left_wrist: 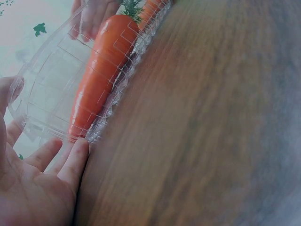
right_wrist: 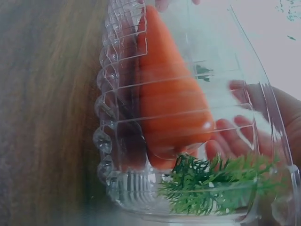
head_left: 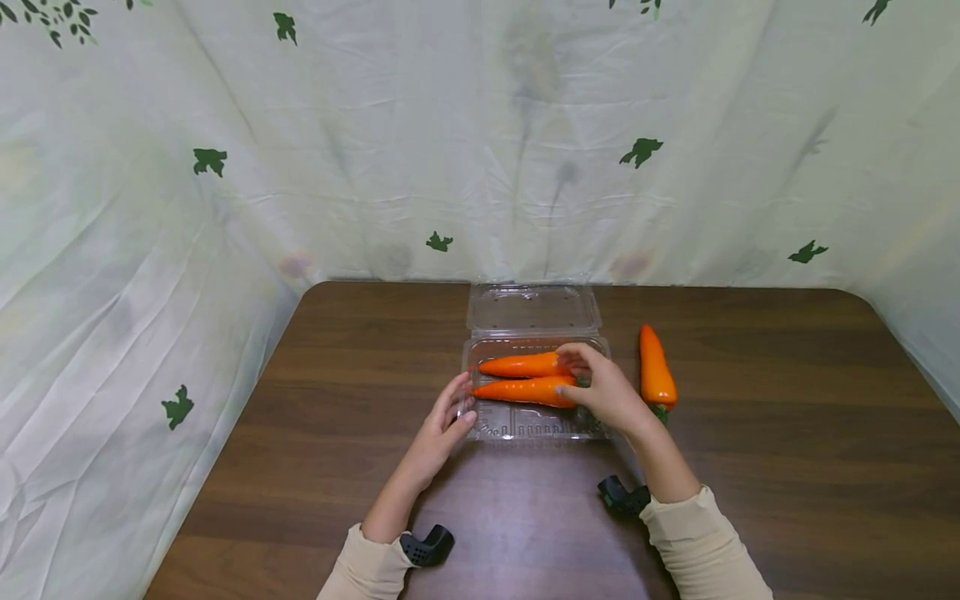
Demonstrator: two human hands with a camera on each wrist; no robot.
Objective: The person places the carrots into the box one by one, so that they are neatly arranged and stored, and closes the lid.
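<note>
2 carrots point(head_left: 521, 392) lay side by side in the open box point(head_left: 491, 427); 3rd carrot point(head_left: 656, 367) was left on the table point(head_left: 285, 467), R of it. L hand point(head_left: 438, 425): fingers spread, box end touched. R hand point(head_left: 609, 390) was held over the thick ends, thumb & fingers apart; pinched or not couldn't be told. Carrots were prob light, stiff, kinda slippery, so IMO best gripped mid-body, not by the greens point(right_wrist: 211, 181).

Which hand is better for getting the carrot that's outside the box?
Probably the right hand: it is nearer the loose carrot, which lies right of the box, though it must first leave the carrots inside. The left hand is at the box's left end, so it would have to reach across.
</note>
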